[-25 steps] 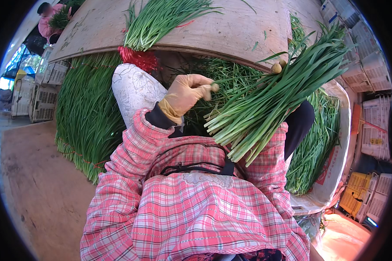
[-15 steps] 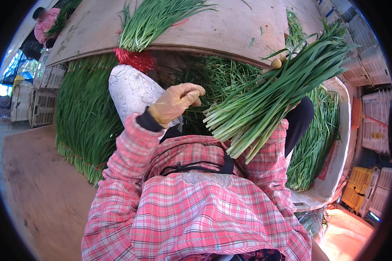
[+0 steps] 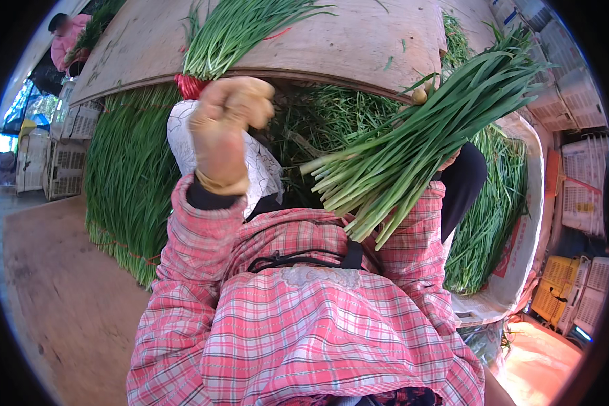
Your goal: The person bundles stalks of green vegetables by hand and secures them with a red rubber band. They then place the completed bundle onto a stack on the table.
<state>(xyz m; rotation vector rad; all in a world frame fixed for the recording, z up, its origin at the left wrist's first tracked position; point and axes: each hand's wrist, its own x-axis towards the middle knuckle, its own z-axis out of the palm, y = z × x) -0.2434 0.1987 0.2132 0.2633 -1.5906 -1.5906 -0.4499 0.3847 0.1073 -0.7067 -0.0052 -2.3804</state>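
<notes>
Green stalks fill most of the view: the right hand (image 3: 432, 128), gloved and largely hidden behind the leaves, grips a thick bunch of long green chives (image 3: 413, 145) that slants from its cut pale ends near the chest up to the leaf tips at upper right. Only a fingertip or two shows at the top of the bundle, so the grip reads as closed round the stalks, though I cannot tell how tightly. The left hand (image 3: 224, 132) is raised in a tan rubber glove, fingers curled loosely into a half fist, holding nothing and well apart from the bunch. Behind it lies a white patterned cloth (image 3: 257, 162), and above that a wooden board (image 3: 358, 40) carrying another bundle of chives (image 3: 233, 30) tied with a red band (image 3: 191, 84). More chives lie stacked at the left (image 3: 125, 176) and in a white tub (image 3: 521, 243) at the right. By my judgement the work stands at gathering and evening one handful into a bundle. The next move would call for the free hand to come across to the cut ends, square them up and steady the stalks without letting loose ones slip out.
</notes>
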